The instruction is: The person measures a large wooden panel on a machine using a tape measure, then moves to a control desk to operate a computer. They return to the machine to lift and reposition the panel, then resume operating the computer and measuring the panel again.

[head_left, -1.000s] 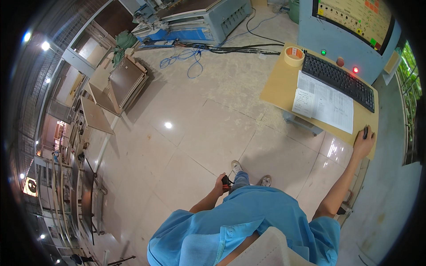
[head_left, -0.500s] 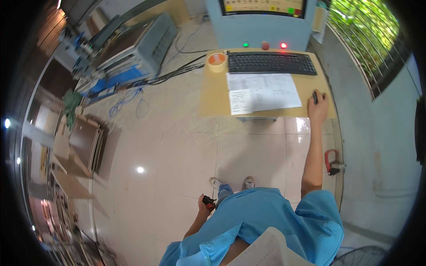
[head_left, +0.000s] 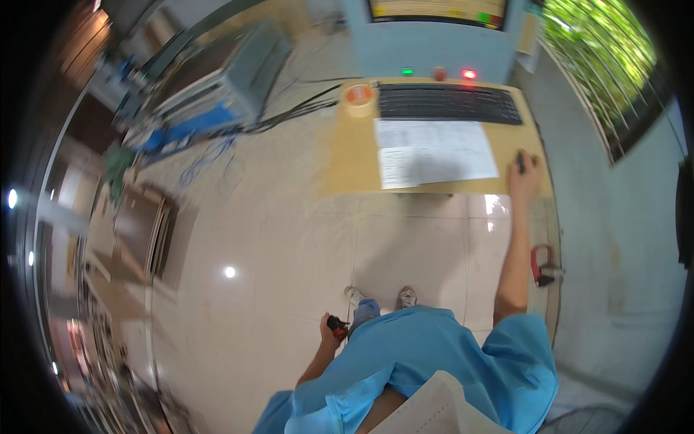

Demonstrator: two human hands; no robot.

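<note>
My right hand (head_left: 525,182) rests over a dark computer mouse (head_left: 520,162) at the right end of a small wooden desk (head_left: 353,163). Down by my left hip, my left hand (head_left: 327,334) is closed around a small black and red handheld device (head_left: 337,326); its exact kind does not show. Left of the mouse lie printed paper sheets (head_left: 455,148), a smaller one overlapping a larger. A black keyboard (head_left: 448,103) stretches behind them. At the desk's far left corner sits a roll of tape (head_left: 358,100).
Behind the desk stands a blue cabinet (head_left: 434,50) with a screen and lit buttons. A wall with a barred window runs along the right; a red-handled object (head_left: 541,265) lies at its foot. A machine (head_left: 217,79), cables and stacked boards (head_left: 141,231) are to the left.
The view has shifted slightly and blurred, so the desk appears a little further right. My right hand stays on the mouse, and my left hand keeps its hold on the device.
</note>
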